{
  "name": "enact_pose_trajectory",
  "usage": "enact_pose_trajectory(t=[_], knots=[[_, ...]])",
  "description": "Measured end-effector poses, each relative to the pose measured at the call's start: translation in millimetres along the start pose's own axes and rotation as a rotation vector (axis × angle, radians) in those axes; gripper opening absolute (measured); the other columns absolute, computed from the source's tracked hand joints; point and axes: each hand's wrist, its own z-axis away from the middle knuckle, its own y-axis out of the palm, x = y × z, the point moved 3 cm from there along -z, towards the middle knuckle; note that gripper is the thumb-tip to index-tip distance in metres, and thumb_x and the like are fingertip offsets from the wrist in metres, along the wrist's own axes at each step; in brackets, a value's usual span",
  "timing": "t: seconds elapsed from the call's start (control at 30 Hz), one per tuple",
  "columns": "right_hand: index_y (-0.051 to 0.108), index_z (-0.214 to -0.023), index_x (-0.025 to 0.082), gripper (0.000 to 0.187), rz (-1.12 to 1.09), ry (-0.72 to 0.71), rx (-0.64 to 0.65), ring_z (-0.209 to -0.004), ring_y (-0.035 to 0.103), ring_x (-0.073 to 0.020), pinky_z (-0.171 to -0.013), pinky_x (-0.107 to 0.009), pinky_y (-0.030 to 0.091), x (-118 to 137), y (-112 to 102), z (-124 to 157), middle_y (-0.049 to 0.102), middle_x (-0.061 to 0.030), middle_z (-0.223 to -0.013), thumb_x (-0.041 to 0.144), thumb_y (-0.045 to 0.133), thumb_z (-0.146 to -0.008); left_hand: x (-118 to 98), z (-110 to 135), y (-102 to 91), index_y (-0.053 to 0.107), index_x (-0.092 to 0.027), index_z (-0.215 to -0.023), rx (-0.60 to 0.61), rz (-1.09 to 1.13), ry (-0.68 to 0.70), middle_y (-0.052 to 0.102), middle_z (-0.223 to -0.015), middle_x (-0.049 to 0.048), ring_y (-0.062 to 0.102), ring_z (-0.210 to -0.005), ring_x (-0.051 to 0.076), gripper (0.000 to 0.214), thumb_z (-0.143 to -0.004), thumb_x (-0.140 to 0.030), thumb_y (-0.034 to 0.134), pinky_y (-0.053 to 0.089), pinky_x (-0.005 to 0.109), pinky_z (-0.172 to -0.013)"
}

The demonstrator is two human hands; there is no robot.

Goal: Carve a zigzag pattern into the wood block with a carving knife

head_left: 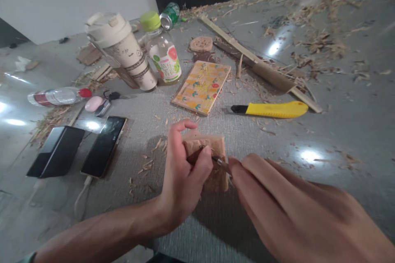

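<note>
A small carved wooden block (217, 178) lies flat on the grey table in front of me. My left hand (185, 168) grips it from the left, its thumb resting on top close to the cut area. My right hand (271, 193) is closed around a slim carving tool (222, 165), whose handle is mostly hidden in my fingers. The tool's metal tip touches the block's upper face, right beside my left thumb. Pale wood shavings (146, 166) lie to the left of the block.
Beyond the block are a painted wooden board (202, 86) and a yellow utility knife (276, 109). A tumbler (120, 49), a green-capped bottle (163, 53) and a can (170, 15) stand or lie behind. Phones (104, 146), a lying bottle (58, 96) and long wood strips (247, 53) surround these.
</note>
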Motion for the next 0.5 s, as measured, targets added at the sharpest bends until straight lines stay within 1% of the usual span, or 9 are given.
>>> enact_pose_trajectory(t=[0.1, 0.2, 0.27, 0.37, 0.43, 0.47, 0.5], knots=[[0.061, -0.106, 0.023, 0.024, -0.020, 0.017, 0.048, -0.067, 0.060, -0.0190, -0.048, -0.038, 0.038, -6.2, -0.2, 6.2, 0.065, -0.0036, -0.092, 0.003, 0.052, -0.097, -1.9, 0.0, 0.9, 0.044, -0.031, -0.134, 0.042, 0.062, 0.033, 0.060, -0.079, -0.0111, 0.054, -0.060, 0.011, 0.058, -0.092, -0.013, 0.080, 0.047, 0.022, -0.056], [0.062, -0.105, 0.025, 0.021, -0.016, 0.000, 0.105, -0.066, 0.059, -0.0203, -0.052, -0.040, 0.038, -10.3, 3.0, 9.3, 0.067, -0.0038, -0.094, 0.007, 0.054, -0.097, -3.8, -1.3, 2.6, 0.042, -0.031, -0.134, 0.113, 0.113, 0.027, 0.065, -0.084, -0.0097, 0.058, -0.062, 0.011, 0.061, -0.091, -0.011, 0.079, 0.051, 0.021, -0.059], [0.062, -0.104, 0.025, 0.022, -0.011, -0.013, 0.102, -0.065, 0.057, -0.0201, -0.053, -0.040, 0.037, -11.4, 4.2, 9.2, 0.067, -0.0033, -0.092, 0.006, 0.054, -0.097, -4.7, -2.1, 3.1, 0.042, -0.031, -0.135, 0.145, 0.133, 0.018, 0.066, -0.084, -0.0098, 0.058, -0.062, 0.011, 0.059, -0.092, -0.011, 0.077, 0.051, 0.021, -0.058], [0.065, -0.105, 0.024, 0.026, -0.015, -0.013, 0.087, -0.063, 0.056, -0.0186, -0.052, -0.039, 0.035, -14.2, 1.1, 8.5, 0.068, -0.0030, -0.092, 0.003, 0.051, -0.098, -5.6, -3.4, 2.3, 0.043, -0.031, -0.134, 0.135, 0.129, 0.013, 0.062, -0.081, -0.0107, 0.055, -0.061, 0.011, 0.058, -0.092, -0.011, 0.076, 0.049, 0.021, -0.057], [0.068, -0.107, 0.024, 0.025, -0.084, 0.013, 0.097, -0.062, 0.059, -0.0160, -0.052, -0.036, 0.036, -20.1, -6.0, 7.1, 0.070, -0.0016, -0.092, 0.007, 0.050, -0.104, -5.8, -4.4, 1.6, 0.043, -0.031, -0.134, 0.126, 0.134, 0.004, 0.061, -0.080, -0.0110, 0.054, -0.060, 0.011, 0.057, -0.091, -0.011, 0.075, 0.047, 0.021, -0.057], [0.069, -0.107, 0.025, 0.024, -0.125, 0.036, 0.080, -0.061, 0.060, -0.0149, -0.052, -0.035, 0.037, -24.7, -11.4, 5.6, 0.070, 0.0001, -0.090, 0.011, 0.050, -0.109, -5.7, -4.8, 1.5, 0.043, -0.031, -0.134, 0.130, 0.141, -0.003, 0.061, -0.080, -0.0109, 0.054, -0.060, 0.011, 0.057, -0.091, -0.010, 0.075, 0.047, 0.021, -0.057], [0.071, -0.110, 0.026, 0.022, -0.165, 0.081, 0.110, -0.061, 0.061, -0.0133, -0.052, -0.032, 0.040, -30.4, -15.4, 3.5, 0.071, 0.0013, -0.088, 0.018, 0.050, -0.113, -5.5, -5.1, 1.5, 0.043, -0.031, -0.135, 0.141, 0.150, -0.009, 0.061, -0.080, -0.0108, 0.054, -0.060, 0.011, 0.058, -0.091, -0.010, 0.074, 0.046, 0.021, -0.057]])
